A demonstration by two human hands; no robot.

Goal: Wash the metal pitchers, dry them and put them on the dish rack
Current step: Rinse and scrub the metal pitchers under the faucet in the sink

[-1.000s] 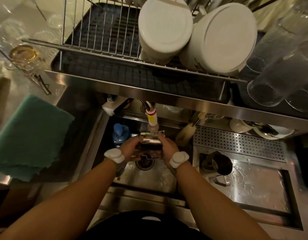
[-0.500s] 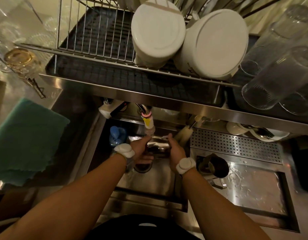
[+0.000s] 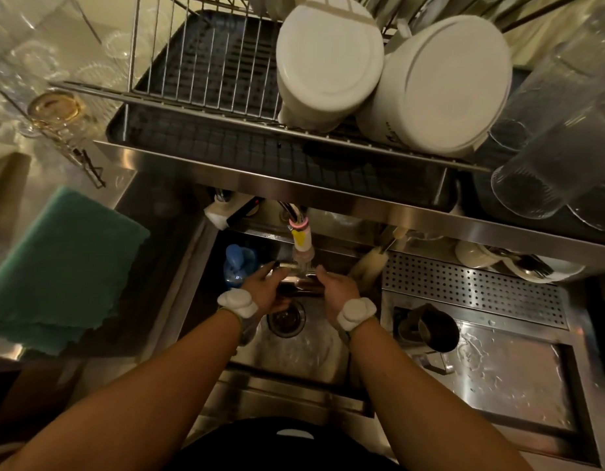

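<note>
Pitcher [image 3: 299,287] under tap [image 3: 302,248], over drain [image 3: 286,319] | left hand [image 3: 265,288], right hand [image 3: 336,292] clasp its sides

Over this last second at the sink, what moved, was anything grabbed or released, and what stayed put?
Little changed. Both hands, left hand and right hand, keep gripping the pitcher under the faucet above the drain, shifting it only slightly. Nothing was taken or let go. The second pitcher on the right drainboard, the green cloth and the dish rack stayed as they were.
</note>
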